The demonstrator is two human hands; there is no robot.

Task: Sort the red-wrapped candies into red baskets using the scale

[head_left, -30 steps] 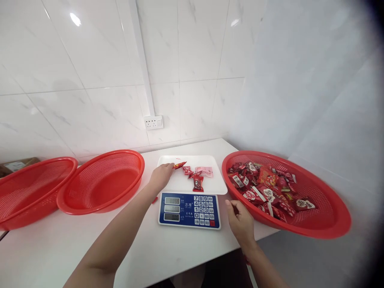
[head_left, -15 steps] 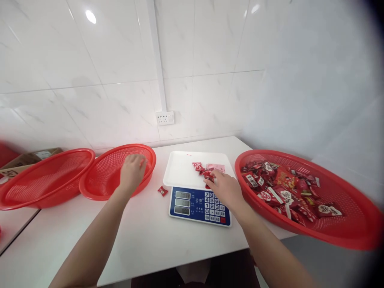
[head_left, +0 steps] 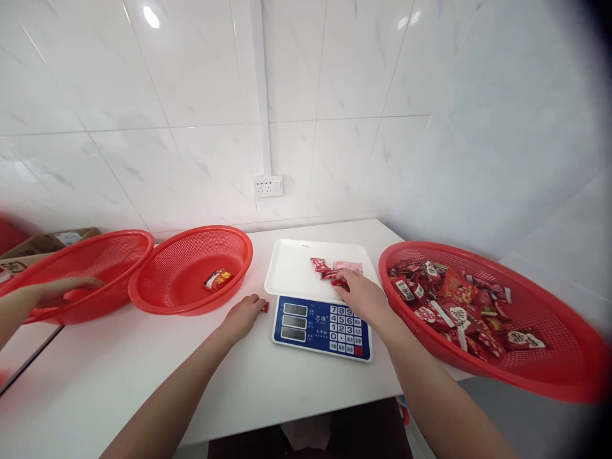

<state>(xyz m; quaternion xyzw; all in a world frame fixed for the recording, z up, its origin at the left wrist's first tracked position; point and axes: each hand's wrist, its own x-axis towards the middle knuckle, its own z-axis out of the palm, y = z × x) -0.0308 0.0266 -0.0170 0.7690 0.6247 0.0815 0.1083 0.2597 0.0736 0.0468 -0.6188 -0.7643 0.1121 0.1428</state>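
Note:
Beside the scale, my left hand [head_left: 243, 317] is closed on a small red packet [head_left: 266, 307] at the table surface. My right hand [head_left: 359, 292] reaches over the white tray [head_left: 289, 268] of the scale, its fingers pinched on red packets [head_left: 340, 284]. Other red packets [head_left: 319, 264] and a pink packet [head_left: 351, 264] lie on the tray. The scale's blue panel [head_left: 321, 325] faces me, with numbers on its displays. A red and yellow packet [head_left: 218, 279] rests in the middle red basket [head_left: 174, 287].
At the right stands a large red basket [head_left: 568, 331] with several red packets. Another person's hand [head_left: 71, 290] is in the far left red basket [head_left: 119, 245], near a cardboard box [head_left: 45, 245]. A socket [head_left: 268, 185] is on the wall.
My left hand has moved from the middle basket to the table and taken hold of the small packet. A packet now shows in that basket. Another person's hand has appeared at the left.

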